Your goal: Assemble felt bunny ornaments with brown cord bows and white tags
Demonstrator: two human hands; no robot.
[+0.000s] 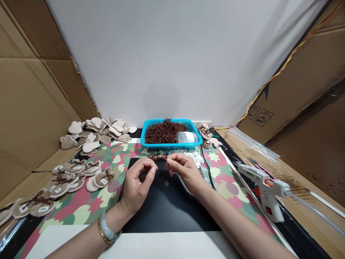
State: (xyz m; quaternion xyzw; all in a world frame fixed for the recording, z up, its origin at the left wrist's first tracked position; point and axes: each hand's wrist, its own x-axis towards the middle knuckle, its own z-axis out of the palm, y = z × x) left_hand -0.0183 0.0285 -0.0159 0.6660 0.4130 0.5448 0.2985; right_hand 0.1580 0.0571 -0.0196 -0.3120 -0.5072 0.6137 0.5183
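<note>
My left hand (138,185) and my right hand (187,174) are raised over a black mat (169,216), a small gap between their fingertips. The right thumb and forefinger pinch a small dark brown cord bow (171,172), partly hidden by the fingers. On the left, thumb and forefinger are bent together; what they hold, if anything, is too small to make out. Just beyond the fingertips lie several brown bows (156,157) at the mat's far edge. Past them stands a blue basket (169,146) heaped with brown bows (164,132).
Beige felt animal-head shapes (93,144) are piled at back left, with bow-trimmed ones (58,183) nearer. A white glue gun (265,189) stands at right, its cable (206,165) behind. Clear glue sticks (250,142) lie beyond. White labels (196,157) and a plastic cup (185,137) are near the basket.
</note>
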